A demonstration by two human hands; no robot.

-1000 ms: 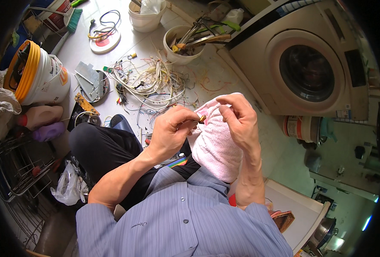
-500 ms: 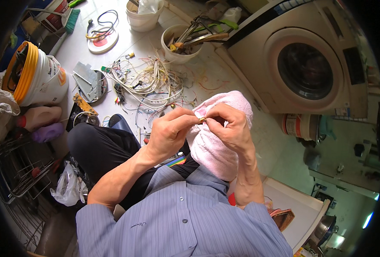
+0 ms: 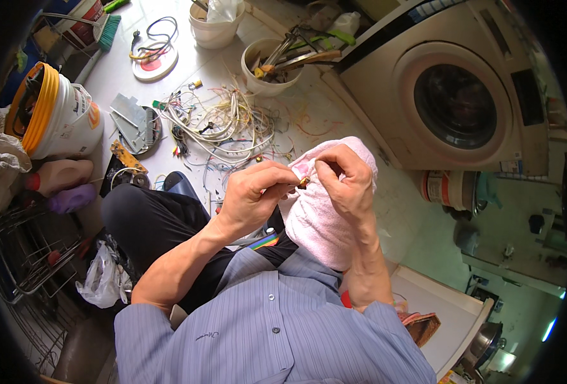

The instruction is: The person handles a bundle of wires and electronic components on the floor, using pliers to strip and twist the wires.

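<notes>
Left hand (image 3: 252,196): pinches small, shiny gold-coloured piece (image 3: 304,183). Right hand (image 3: 349,185): grip narrow, contents unclear, over pink terry cloth (image 3: 322,232).

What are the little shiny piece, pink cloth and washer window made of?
Piece: perhaps brass or another metal, from its golden glint; too small to be sure.
Cloth: probably terry, matte, given its fuzzy surface and soft folds.
Window: likely glass or clear plastic, dark and glossy, with reflections.

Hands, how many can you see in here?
2. The left hand pinches a small gold-coloured piece; the right hand is just right of it, in front of the pink towel.
</notes>
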